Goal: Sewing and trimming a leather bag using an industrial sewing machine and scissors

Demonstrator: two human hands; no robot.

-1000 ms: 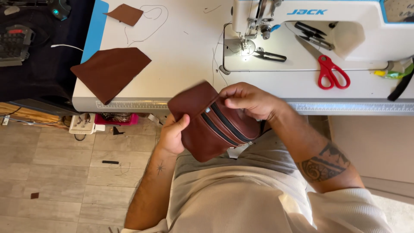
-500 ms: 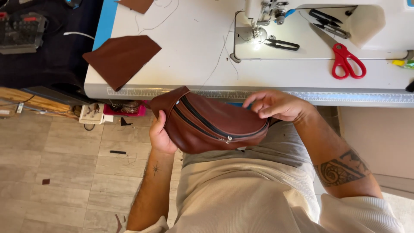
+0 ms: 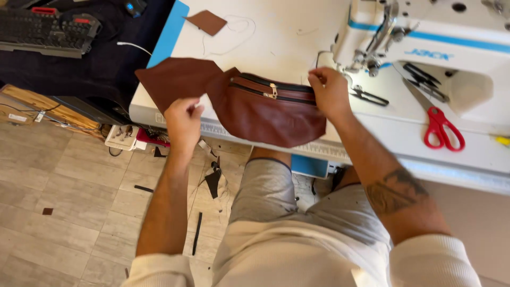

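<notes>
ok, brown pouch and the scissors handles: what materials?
Brown pouch: looks like leather or faux leather, matte and supple, folding softly; which one can't be told. Its zippers show a metallic glint. Red scissors handles: smooth glossy moulded loops, likely plastic.

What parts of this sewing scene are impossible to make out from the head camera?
- Right hand: its fingertips are tucked behind the brown leather pouch, so the grip is unclear.
- Pouch's back side: faces away from the camera.
- Sewing machine: top and right end cut off by the picture edges.
- Needle area: too small and cluttered to read.
- Red scissors: blade tips merge with the machine bed.
</notes>
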